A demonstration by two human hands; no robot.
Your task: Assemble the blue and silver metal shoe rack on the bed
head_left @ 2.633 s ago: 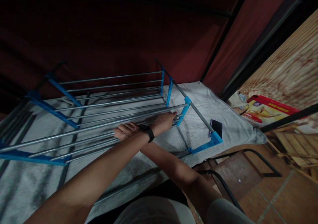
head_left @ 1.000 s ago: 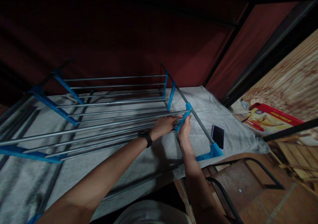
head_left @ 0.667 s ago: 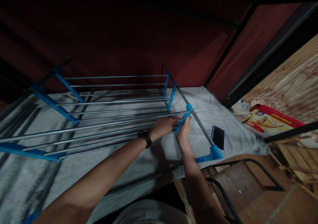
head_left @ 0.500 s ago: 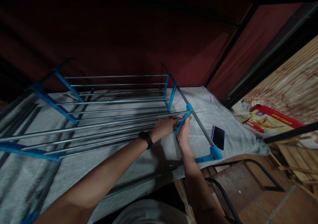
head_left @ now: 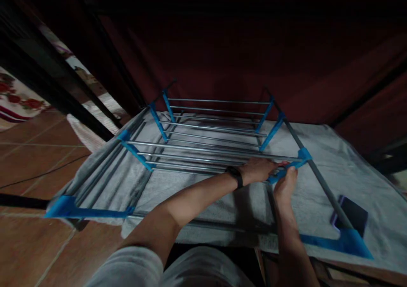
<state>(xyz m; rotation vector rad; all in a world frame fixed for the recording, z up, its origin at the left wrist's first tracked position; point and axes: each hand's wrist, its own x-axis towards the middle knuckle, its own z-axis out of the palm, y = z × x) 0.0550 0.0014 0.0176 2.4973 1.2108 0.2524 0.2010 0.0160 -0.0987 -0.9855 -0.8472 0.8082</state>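
Note:
A rack (head_left: 187, 148) of grey metal tubes joined by blue plastic brackets lies on a grey cloth. My left hand (head_left: 259, 169) reaches across the front tier, its fingers closed around the inner part of the right-hand blue bracket (head_left: 301, 161), where the tubes enter. From the near side, my right hand (head_left: 286, 184) clasps the same bracket, thumb along it. The bracket's other end sits on a long side pole (head_left: 324, 185). Fingers partly hide the tube ends. The front tier's left bracket (head_left: 136, 154) stays in its place on the opposite side pole.
The grey cloth (head_left: 321, 145) covers the surface beneath the rack. A phone (head_left: 354, 214) lies beside the right pole, near a blue corner piece (head_left: 352, 240). Dark red panels (head_left: 216, 66) rise behind. Tiled floor (head_left: 28, 164) and dark bars are at left.
The view has swung left, bringing the rack's whole left side and the floor into sight. Both hands stay on the same blue bracket.

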